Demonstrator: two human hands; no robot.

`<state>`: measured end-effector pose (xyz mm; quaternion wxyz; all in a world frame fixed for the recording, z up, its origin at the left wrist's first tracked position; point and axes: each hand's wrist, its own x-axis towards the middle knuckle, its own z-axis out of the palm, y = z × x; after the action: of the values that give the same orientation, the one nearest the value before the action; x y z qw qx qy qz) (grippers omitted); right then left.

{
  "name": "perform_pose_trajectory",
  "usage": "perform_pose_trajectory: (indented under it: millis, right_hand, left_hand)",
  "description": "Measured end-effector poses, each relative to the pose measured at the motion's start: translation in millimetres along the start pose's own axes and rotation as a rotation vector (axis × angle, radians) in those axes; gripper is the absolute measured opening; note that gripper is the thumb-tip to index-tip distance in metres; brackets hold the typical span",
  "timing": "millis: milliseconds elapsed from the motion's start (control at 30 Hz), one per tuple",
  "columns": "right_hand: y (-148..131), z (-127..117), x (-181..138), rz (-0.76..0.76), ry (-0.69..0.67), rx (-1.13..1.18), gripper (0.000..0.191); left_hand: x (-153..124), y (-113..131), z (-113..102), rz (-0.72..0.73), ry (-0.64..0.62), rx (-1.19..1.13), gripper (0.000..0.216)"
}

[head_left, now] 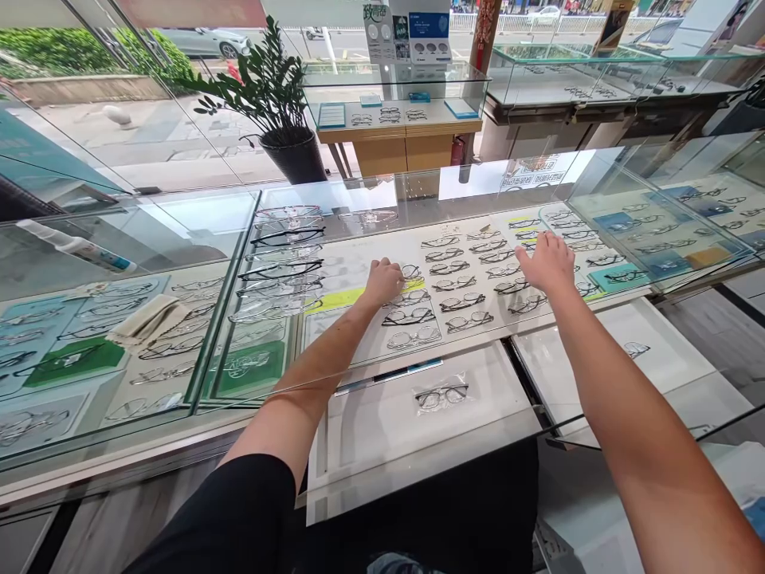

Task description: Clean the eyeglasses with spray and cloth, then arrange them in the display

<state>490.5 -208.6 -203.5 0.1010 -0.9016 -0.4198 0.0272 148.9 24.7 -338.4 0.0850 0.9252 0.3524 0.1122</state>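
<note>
My left hand reaches over the left part of the white display board, its fingers curled closed at a pair of round thin-framed eyeglasses. Part of that frame is hidden behind the fingertips. Below it lie dark-rimmed eyeglasses and a clear pair. Farther right, my right hand hovers over or rests among the frame rows, thumb held apart from the fingers, with no eyeglasses visible in it. Nearby are dark eyeglasses and a yellow strip.
Several eyeglasses stand stacked on the glass counter at left, near a cloth and a spray bottle. Before me, an open drawer holds bagged eyeglasses; another open drawer is at right. A potted plant stands behind.
</note>
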Motion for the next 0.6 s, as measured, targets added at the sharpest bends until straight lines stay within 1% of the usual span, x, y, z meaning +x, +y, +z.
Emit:
perform_pose_trajectory:
  millis: [200, 367, 600]
  right_hand:
    - [-1.3, -1.1, -0.8, 0.004, -0.002, 0.016, 0.095]
    - [1.1, 0.6, 0.7, 0.003, 0.011, 0.019, 0.094]
    - [2.2, -0.4, -1.3, -0.001, 0.021, 0.024, 0.094]
  left_hand:
    - [-3.0, -1.4, 0.1, 0.009, -0.013, -0.004, 0.023]
    - [-2.2, -2.1, -2.9, -0.003, 0.008, -0.007, 0.024]
    - [14.2, -13.8, -15.0, -0.048, 0.064, 0.017, 0.032]
